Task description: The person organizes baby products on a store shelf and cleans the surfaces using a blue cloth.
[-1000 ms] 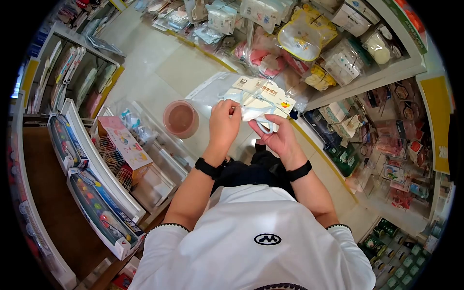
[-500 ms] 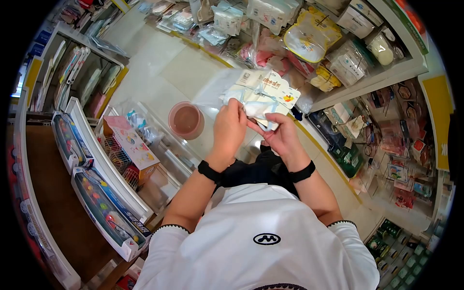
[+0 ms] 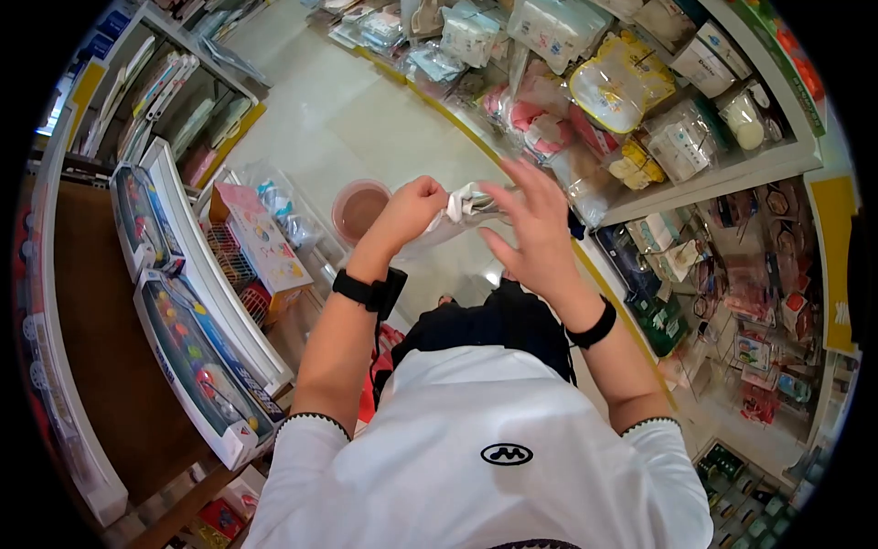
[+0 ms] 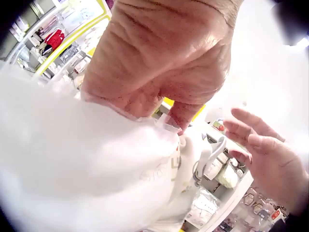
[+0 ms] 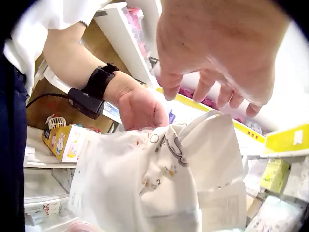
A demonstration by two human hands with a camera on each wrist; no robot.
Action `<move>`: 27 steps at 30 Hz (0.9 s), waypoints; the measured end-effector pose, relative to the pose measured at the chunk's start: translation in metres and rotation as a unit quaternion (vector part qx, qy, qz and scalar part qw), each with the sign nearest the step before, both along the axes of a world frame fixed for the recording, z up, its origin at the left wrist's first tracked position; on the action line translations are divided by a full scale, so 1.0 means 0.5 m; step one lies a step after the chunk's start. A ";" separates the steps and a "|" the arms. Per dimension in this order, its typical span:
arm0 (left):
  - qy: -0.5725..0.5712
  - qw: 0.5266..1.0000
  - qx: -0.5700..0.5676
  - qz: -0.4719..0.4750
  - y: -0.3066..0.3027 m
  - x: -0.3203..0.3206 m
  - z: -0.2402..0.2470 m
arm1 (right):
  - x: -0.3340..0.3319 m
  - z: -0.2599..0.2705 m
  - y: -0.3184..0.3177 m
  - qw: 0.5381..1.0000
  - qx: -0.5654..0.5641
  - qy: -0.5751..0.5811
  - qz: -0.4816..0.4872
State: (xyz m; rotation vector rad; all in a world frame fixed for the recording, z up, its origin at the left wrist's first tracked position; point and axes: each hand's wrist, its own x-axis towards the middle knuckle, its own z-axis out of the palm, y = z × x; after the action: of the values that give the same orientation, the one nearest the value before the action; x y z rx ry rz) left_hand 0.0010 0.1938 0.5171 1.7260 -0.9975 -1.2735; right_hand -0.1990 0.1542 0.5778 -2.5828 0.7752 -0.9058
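Observation:
My left hand [image 3: 409,215] pinches the top edge of a clear, whitish plastic bag [image 4: 87,159], its fingers curled. In the right wrist view a white printed cloth [image 5: 166,179] with grey and orange figures lies at the bag's mouth, beside a pale card [image 5: 222,208]. A light strap loop [image 4: 217,150] sticks out near the cloth in the left wrist view. My right hand [image 3: 535,229] is beside the bag's mouth with its fingers spread and holds nothing. Whether the cloth is fully inside the bag I cannot tell.
A pink round bin [image 3: 358,210] stands on the floor beyond my left hand. Shelves with packaged goods [image 3: 622,82] curve along the right. At the left are a shelf with boxed toys [image 3: 201,366] and a pink box [image 3: 265,242].
My right hand has let go of the cloth and card and opened. The card and cloth, earlier held up between both hands, now hang lower at the bag, which my left hand grips.

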 end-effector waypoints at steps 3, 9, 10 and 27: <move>-0.005 0.999 0.017 -0.039 0.020 -0.014 0.015 | 0.043 -0.009 -0.007 0.989 -0.101 0.096 0.050; -0.122 0.986 -0.105 -0.037 0.060 -0.030 0.021 | 0.053 -0.035 0.001 0.975 -0.102 0.194 0.028; -0.162 0.974 -0.151 -0.041 0.065 -0.034 0.015 | 0.058 -0.039 0.005 0.974 -0.103 0.202 0.027; -0.077 0.994 -0.014 -0.073 0.129 0.014 0.050 | -0.020 -0.021 -0.006 0.871 0.426 0.088 0.226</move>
State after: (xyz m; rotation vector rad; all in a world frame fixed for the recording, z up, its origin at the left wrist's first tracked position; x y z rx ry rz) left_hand 0.0080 0.2585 0.5421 1.7764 -1.2445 -1.2242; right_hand -0.2091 0.1510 0.5672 -1.9058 0.4216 -0.1110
